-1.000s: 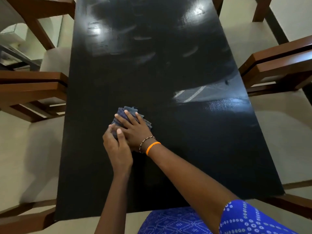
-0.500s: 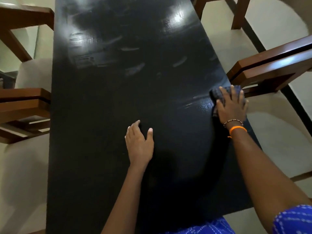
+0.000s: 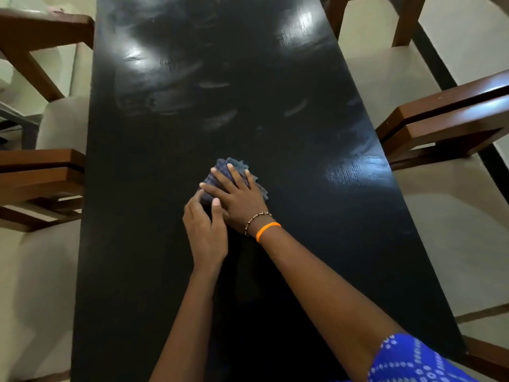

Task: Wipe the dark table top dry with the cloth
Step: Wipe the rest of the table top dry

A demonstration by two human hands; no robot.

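The cloth (image 3: 234, 172) is pressed flat mid-table (image 3: 143, 244) under the spread fingers of the right hand (image 3: 237, 197); its near edge is touched by the left hand (image 3: 205, 230), fingers together.

Brown wooden chairs (image 3: 446, 125) with pale cushioned seats (image 3: 385, 75) stand on both sides.

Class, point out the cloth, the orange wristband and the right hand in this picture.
cloth (image 3: 239, 167): head view, the far edge showing beyond the fingers.
orange wristband (image 3: 267, 230): head view, the middle of the band on the wrist.
right hand (image 3: 239, 197): head view, the back of the hand, pressing flat on the cloth.
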